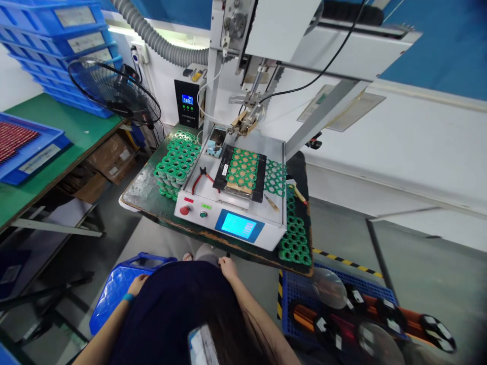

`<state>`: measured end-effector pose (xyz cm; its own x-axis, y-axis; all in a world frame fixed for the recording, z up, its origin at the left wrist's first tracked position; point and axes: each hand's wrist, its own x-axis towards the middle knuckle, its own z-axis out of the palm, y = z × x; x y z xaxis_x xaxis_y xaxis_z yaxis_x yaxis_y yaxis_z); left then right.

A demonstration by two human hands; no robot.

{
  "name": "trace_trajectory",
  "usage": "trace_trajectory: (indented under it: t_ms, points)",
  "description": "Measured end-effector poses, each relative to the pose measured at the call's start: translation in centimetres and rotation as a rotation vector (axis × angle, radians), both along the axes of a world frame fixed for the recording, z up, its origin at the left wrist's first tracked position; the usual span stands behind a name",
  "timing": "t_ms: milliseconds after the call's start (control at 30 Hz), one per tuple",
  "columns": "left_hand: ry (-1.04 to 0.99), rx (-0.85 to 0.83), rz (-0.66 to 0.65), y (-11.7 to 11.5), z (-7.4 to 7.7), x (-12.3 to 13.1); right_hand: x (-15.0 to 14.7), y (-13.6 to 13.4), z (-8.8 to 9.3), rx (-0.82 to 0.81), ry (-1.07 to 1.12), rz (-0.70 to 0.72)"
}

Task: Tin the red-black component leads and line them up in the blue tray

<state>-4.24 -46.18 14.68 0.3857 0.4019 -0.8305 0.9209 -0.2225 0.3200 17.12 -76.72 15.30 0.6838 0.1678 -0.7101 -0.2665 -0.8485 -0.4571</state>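
Note:
My left hand (137, 285) hangs low beside the dark shirt (178, 299), above the blue plastic stool (125, 284); the shirt hides part of its fingers. Close to my lap, my right hand (228, 268) has curled fingers at the shirt's edge; whether anything is in them is hidden. Ahead stands a white soldering machine (228, 208) with a lit screen (239, 225). On its bed, a green board with round cells (243, 168) sits in a black fixture (259, 177), below the soldering head (243, 121).
Red-handled cutters (201, 178) and a brush (271, 203) lie on the machine. Green perforated boards are stacked left (173, 170) and right (294, 238). A fan (117, 96) stands left, by blue crates (57, 30). Wire spools (315, 319) lie in a blue crate at lower right.

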Motion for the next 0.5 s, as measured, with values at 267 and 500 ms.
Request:
trace_trajectory:
  t_ms: [267,500]
  points:
    - [0.006,-0.001,-0.015,0.3,-0.9,-0.5,-0.7,-0.4,-0.2,-0.144,-0.024,0.193]
    - [-0.029,0.005,0.004,-0.5,-1.3,-0.8,-0.4,-0.8,0.0,-0.191,-0.065,0.302]
